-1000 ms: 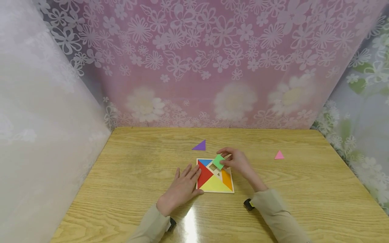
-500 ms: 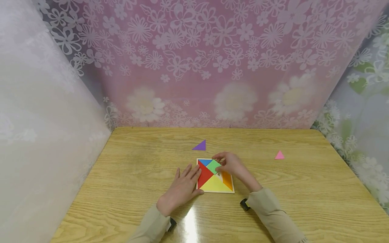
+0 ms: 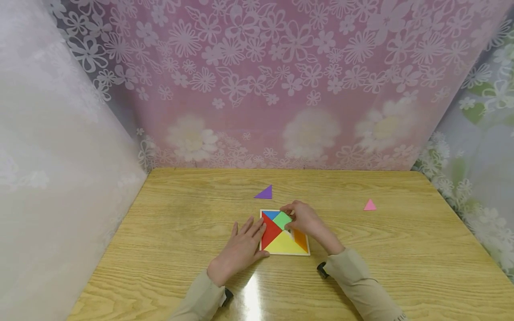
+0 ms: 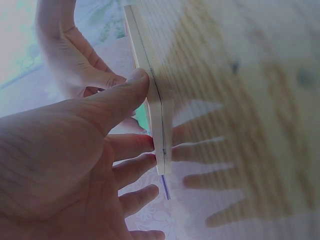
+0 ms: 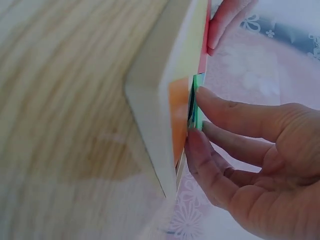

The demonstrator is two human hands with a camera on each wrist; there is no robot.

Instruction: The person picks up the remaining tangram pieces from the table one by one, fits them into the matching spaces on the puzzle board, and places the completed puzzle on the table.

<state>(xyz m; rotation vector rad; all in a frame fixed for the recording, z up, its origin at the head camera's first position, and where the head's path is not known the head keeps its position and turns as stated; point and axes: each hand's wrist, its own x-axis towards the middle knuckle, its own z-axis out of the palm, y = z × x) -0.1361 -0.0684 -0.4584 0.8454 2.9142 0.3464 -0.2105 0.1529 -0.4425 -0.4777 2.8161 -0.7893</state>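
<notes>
A square tangram board (image 3: 285, 254) with a pale wooden rim lies on the table. Red (image 3: 270, 230), yellow (image 3: 286, 245), blue (image 3: 271, 215) and orange (image 3: 300, 241) pieces sit in it. My left hand (image 3: 239, 250) rests with spread, straight fingers on the board's left side, its thumb at the near edge (image 4: 159, 125). With thumb and fingers, my right hand (image 3: 307, 219) pinches a green square piece (image 3: 282, 220) over the upper middle of the board. In the right wrist view the green piece (image 5: 198, 107) stands slightly proud of the board. My right fingers hide the board's upper right corner.
A purple triangle (image 3: 265, 192) lies behind the board. Farther right on the wooden table (image 3: 180, 214) lies a pink triangle (image 3: 370, 205). Floral curtains (image 3: 249, 89) hang behind and at both sides of the table.
My right hand has brought the green square down and left onto the board, covering the gap seen there earlier. During the last half second it has barely moved. My left hand stays in place.
</notes>
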